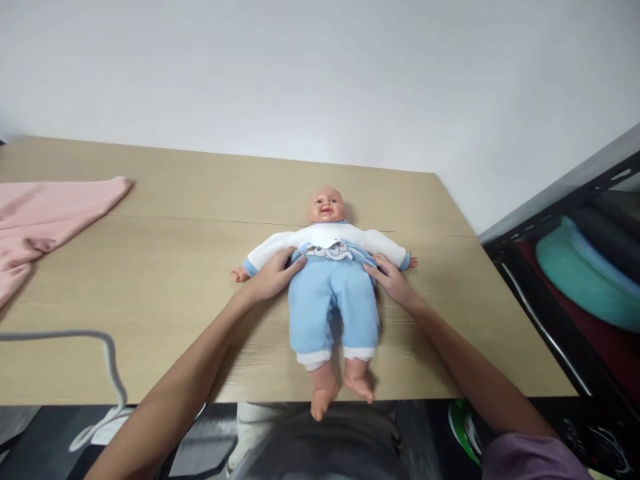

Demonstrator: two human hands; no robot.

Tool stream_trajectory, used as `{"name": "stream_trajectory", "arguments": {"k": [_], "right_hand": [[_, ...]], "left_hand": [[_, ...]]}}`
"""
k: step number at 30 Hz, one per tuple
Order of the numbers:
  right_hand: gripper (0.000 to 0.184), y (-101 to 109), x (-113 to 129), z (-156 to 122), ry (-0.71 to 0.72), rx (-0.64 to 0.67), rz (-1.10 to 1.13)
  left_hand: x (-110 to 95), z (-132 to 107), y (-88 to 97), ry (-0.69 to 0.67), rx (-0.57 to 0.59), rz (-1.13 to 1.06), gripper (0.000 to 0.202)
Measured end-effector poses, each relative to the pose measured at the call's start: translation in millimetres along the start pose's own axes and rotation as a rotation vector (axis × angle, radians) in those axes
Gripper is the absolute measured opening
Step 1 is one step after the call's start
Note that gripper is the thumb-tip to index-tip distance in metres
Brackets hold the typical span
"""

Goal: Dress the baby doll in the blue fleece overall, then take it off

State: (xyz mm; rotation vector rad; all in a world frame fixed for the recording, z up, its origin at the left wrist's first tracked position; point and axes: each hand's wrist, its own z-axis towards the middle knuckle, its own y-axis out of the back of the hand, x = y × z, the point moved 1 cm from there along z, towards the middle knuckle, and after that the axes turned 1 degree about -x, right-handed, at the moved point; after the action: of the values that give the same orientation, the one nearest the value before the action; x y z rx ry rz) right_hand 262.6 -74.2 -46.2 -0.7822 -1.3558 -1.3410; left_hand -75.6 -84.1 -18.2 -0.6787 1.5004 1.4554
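A baby doll point(327, 207) lies on its back on the table, head away from me and feet at the near edge. It wears a white top point(317, 235) with blue cuffs and a printed picture at the belly, and light blue trousers point(313, 300) with white hems. My left hand point(276, 273) is closed on the trousers' waist at the doll's left side in view. At the opposite side, my right hand point(393, 279) grips the waist too, thumb over the cloth. Some fingertips of both hands are hidden by fabric.
On the wooden table point(175, 287), a pink cloth point(55, 210) lies at the far left. A white cable point(107, 360) hangs over the near left edge. A dark rack point(530, 307) with folded teal fabric point(585, 280) stands at the right, and a white wall point(300, 80) rises behind.
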Motion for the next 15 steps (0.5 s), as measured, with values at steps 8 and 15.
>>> {"name": "stream_trajectory", "arguments": {"k": [8, 15], "right_hand": [[0.053, -12, 8, -10, -0.300, 0.072, 0.575], [0.059, -17, 3, -10, -0.351, -0.073, 0.600]], "left_hand": [[9, -12, -8.5, 0.154, 0.020, -0.463, 0.027], [6, -7, -34.6, 0.191, -0.020, -0.849, 0.044]]}}
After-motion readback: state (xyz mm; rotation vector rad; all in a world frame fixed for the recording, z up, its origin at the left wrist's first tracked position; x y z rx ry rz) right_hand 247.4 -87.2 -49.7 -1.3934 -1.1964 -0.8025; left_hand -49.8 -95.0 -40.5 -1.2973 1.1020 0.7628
